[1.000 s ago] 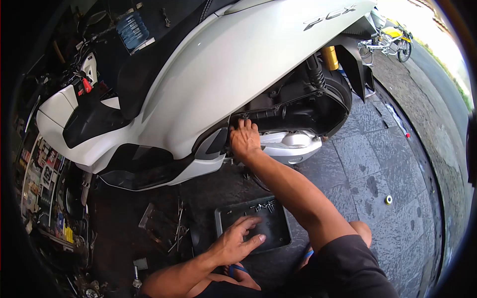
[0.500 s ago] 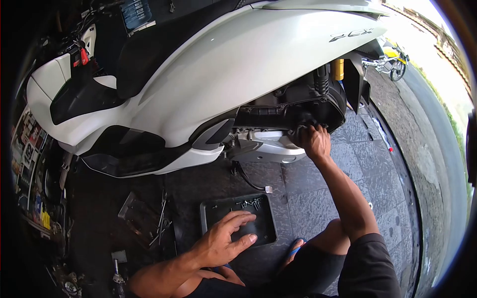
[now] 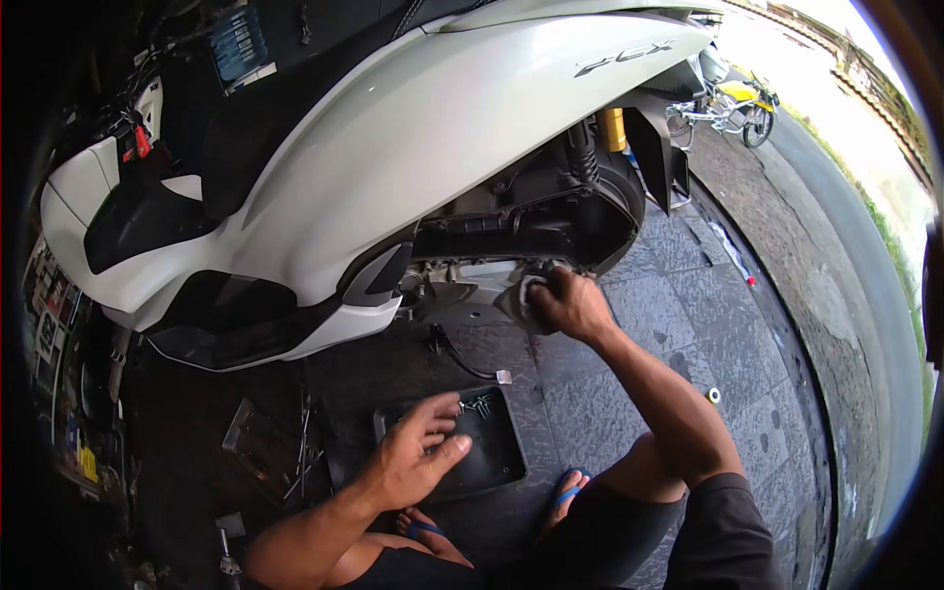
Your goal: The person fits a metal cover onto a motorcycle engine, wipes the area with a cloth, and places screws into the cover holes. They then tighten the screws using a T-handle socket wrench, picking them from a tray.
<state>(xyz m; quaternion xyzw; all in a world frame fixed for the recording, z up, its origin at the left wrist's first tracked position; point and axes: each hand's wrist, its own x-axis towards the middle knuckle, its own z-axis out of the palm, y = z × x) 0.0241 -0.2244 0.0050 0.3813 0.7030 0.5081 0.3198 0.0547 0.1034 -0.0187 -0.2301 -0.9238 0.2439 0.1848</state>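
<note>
My right hand (image 3: 576, 307) is closed around a bunched grey rag (image 3: 521, 300). The rag is against the silver lower part of the engine casing, just below the open black housing (image 3: 590, 221) at the rear of a white scooter (image 3: 374, 167). My left hand (image 3: 411, 462) hovers with its fingers apart, holding nothing. Beneath it lies a black tray (image 3: 503, 470), partly covered by the hand. Several bolts (image 3: 480, 405) rest at the tray's far side.
Long metal tools (image 3: 305, 447) lie on the dark floor left of the tray. A short black hose (image 3: 462, 359) hangs below the scooter. A roll of tape (image 3: 713, 395) is on the tiles at right. Beyond the kerb, a yellow motorcycle (image 3: 737, 93) is parked by the road.
My right hand has brought the rag out of the black housing, down and left onto the silver casing. My left hand moved slightly left and down. The whole view has shifted a little.
</note>
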